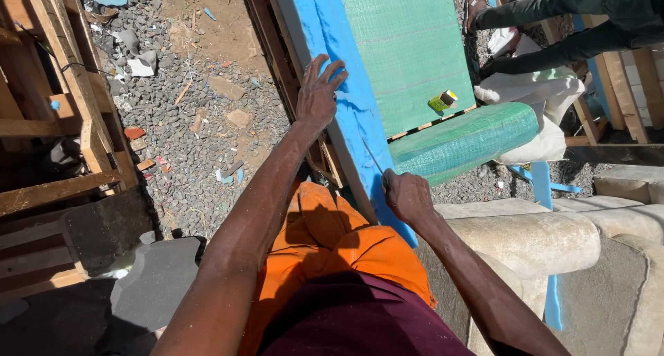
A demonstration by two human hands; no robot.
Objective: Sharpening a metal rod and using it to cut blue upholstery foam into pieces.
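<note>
Closed around a thin metal blade (373,157), the right hand (407,194) cuts the blue plastic sheet (325,34) on the upright padded panel, beside the green mesh roll (465,142). Left hand (318,93) presses flat, fingers spread. Keeping the sheet taut should steady the cut.

Blue sheet (325,31), green mesh (408,45) (faintly striped), orange trousers (332,238)

A wooden frame (277,48) standing on gravel ground (187,121) carries a blue sheet (325,31) with green mesh (408,45) over it, a small yellow-green tape roll (443,101) lying on the mesh's near right part.
</note>
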